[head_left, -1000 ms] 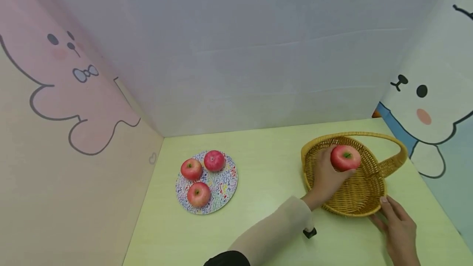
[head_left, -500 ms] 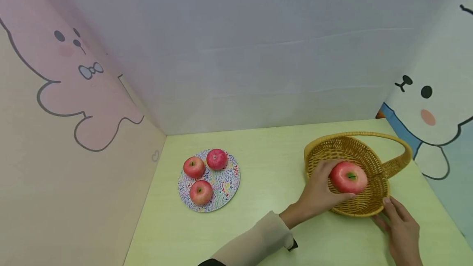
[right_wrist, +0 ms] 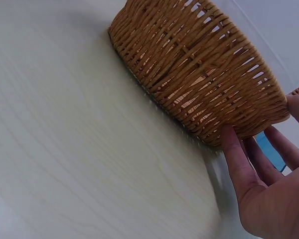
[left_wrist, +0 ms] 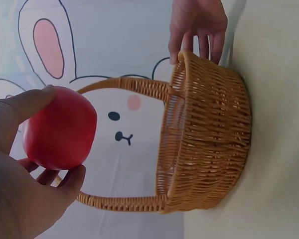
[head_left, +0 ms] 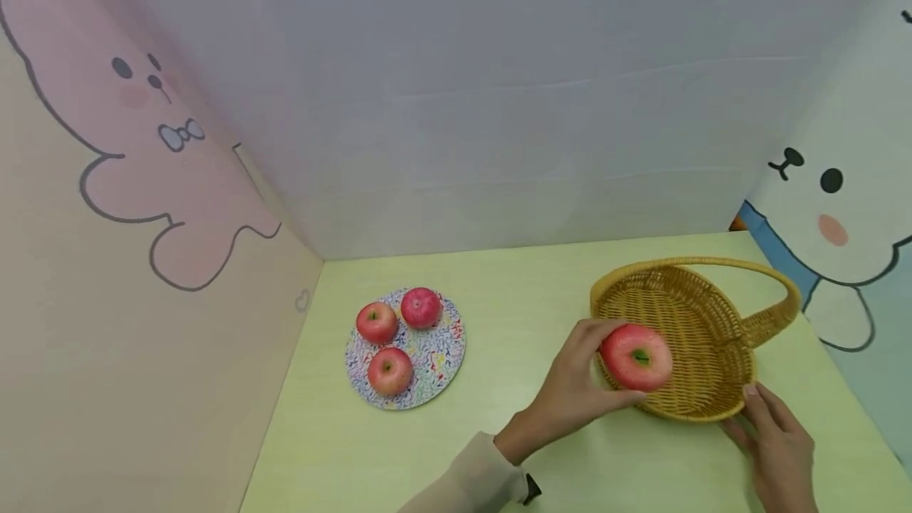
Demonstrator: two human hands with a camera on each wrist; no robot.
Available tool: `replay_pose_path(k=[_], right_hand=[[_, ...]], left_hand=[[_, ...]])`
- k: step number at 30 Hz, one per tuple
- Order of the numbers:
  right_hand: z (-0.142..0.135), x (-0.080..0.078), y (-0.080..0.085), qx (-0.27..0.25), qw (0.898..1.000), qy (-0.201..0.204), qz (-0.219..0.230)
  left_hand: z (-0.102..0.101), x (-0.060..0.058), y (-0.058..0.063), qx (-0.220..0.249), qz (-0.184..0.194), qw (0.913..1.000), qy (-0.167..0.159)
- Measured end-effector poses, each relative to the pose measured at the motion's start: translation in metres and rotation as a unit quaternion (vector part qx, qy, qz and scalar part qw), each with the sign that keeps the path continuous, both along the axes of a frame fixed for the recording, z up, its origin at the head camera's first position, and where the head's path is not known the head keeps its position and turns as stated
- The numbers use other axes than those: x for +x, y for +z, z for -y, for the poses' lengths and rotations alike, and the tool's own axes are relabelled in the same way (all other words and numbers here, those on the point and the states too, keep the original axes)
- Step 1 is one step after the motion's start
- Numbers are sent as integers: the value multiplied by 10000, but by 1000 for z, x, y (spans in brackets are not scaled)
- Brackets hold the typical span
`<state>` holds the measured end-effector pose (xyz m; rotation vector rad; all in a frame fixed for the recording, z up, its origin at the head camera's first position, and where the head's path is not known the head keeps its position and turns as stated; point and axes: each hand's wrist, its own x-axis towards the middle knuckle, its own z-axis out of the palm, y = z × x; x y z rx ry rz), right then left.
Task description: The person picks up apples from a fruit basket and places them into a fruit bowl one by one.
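Observation:
My left hand (head_left: pixel 570 386) grips a red apple (head_left: pixel 636 357), thumb on the near side and fingers on the far side. In the head view the apple overlaps the left rim of a wicker basket (head_left: pixel 701 386). From the left wrist view, the apple (left_wrist: pixel 62 130) is up off the table, apart from the basket wall (left_wrist: pixel 214 134). My right hand (head_left: pixel 780 442) holds the basket at its near right rim. In the right wrist view its thumb lies at the rim and its fingertips (right_wrist: pixel 230 137) press the outer weave. The basket stands upright, its inside bare where it shows.
A round patterned plate (head_left: pixel 438 374) on the left of the table (head_left: pixel 513 299) bears three red fruits, among them an apple (head_left: pixel 390 371). The basket's tall handle (head_left: pixel 712 261) arches over its far side. Printed cloth walls (head_left: pixel 499 141) close in the back and sides.
My left hand has drawn the apple from over the basket's middle leftward and nearer to me, to its left rim. The right hand stays at the rim. The whole view has shifted slightly.

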<state>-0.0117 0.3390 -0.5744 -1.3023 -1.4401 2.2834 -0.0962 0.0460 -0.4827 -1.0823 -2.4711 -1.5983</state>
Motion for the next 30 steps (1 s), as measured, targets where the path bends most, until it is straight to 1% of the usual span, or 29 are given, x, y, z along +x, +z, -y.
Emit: replay_pose_path(k=[4, 6, 8, 10, 13, 15, 16, 18, 19, 21, 23, 26, 28, 30], right_hand=[[-4, 3, -2, -18, 10000, 81, -12], [-5, 3, -2, -12, 9999, 155, -33], [-5, 4, -2, -14, 9998, 195, -86], [-5, 4, -1, -35, 9997, 217, -146], [-4, 3, 0, -71, 9996, 198, -213], [-3, 3, 1, -101, 9994, 194, -269], [-3, 3, 1, -109, 9994, 182, -280], [-3, 4, 1, -105, 9993, 194, -318], [-3, 4, 1, -104, 9992, 194, -323], [-3, 4, 1, -102, 9994, 180, -287], [-3, 3, 1, -118, 9996, 164, -199], [-3, 2, 1, -145, 9997, 124, -165], [-2, 2, 3, -151, 9997, 92, -144], [-2, 2, 3, -143, 9997, 79, -153]], left_hand=[[14, 2, -5, 329, 223, 9991, 146], [22, 3, -8, 540, 393, 9974, 264], [30, 3, -11, 716, 459, 9954, 438], [39, 4, -14, 838, 383, 9937, 632], [53, 4, -17, 939, 281, 9899, 1024], [63, 5, -19, 1025, 390, 9855, 1297], [68, 5, -20, 1092, 524, 9820, 1452], [78, 6, -23, 1197, 737, 9737, 1794], [83, 7, -24, 1245, 851, 9684, 1986], [91, 8, -28, 1395, 948, 9560, 2399], [100, 9, -32, 1576, 990, 9409, 2828], [110, 10, -40, 1888, 1091, 9151, 3391], [116, 9, -46, 2035, 1208, 8991, 3683], [121, 8, -52, 2095, 1291, 8855, 3941]])
